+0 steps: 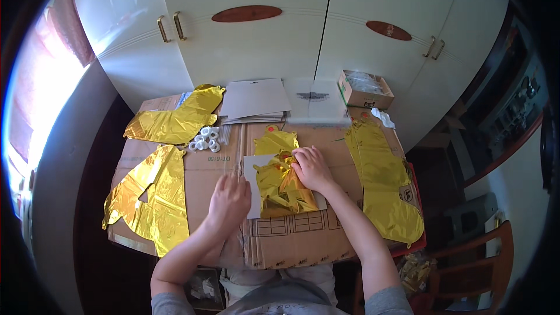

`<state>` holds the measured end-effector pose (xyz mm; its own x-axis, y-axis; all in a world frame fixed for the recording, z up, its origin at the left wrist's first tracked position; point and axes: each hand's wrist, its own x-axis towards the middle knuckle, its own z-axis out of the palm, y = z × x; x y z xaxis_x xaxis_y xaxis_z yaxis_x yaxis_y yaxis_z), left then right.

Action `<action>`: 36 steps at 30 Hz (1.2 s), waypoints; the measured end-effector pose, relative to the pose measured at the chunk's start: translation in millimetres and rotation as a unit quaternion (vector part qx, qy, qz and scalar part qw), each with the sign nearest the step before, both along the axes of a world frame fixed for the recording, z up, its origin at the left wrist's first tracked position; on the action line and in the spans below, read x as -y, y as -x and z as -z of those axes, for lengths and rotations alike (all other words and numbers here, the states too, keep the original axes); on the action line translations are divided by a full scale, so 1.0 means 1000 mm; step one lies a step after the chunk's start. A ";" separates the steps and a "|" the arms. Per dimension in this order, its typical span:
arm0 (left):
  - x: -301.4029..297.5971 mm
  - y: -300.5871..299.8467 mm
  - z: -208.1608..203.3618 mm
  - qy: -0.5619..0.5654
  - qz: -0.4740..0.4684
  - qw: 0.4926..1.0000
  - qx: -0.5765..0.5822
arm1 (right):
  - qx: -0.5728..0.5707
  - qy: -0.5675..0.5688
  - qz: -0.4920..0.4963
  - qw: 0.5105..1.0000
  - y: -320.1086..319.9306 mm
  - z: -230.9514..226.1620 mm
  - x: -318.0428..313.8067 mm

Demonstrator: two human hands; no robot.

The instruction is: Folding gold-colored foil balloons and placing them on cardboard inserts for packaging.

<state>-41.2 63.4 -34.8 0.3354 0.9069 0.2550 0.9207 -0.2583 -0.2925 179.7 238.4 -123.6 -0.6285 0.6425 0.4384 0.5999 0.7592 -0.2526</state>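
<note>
In front of me lies a crumpled gold foil balloon [286,189], partly folded on a pale grey card [251,169]. My right hand [311,167] has its fingers bent and pressed together on the balloon's upper right part, pinching the foil. My left hand [230,200] is closed beside the card's left edge. Its fingertips are hidden, so what they hold cannot be made out. Just beyond the card another piece of gold foil [274,140] shows; whether it joins the same balloon I cannot tell.
Flat gold foil balloons lie at the far left [175,118], near left [166,192] and right [379,181] on the cardboard-covered table [210,166]. Behind are small white rolls [204,139], stacked grey cards [256,99], clear plastic bags [318,102] and an open box [366,96]. A wooden chair [466,256] stands right.
</note>
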 end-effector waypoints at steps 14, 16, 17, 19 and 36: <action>0.017 -0.073 0.054 0.177 0.229 0.944 0.156 | -0.049 -0.028 -0.035 0.998 0.005 0.003 -0.004; 0.015 -0.072 0.058 0.178 0.222 0.945 0.161 | -0.063 -0.011 -0.034 0.997 0.005 0.003 -0.003; 0.015 -0.071 0.059 0.178 0.219 0.945 0.163 | -0.071 -0.002 -0.034 0.997 0.006 0.004 -0.003; 0.013 -0.071 0.057 0.173 0.203 0.953 0.142 | -0.082 0.008 -0.035 0.996 0.005 0.004 -0.004; 0.011 -0.070 0.061 0.145 0.168 0.965 0.137 | -0.139 0.209 -0.059 0.966 -0.009 -0.001 -0.020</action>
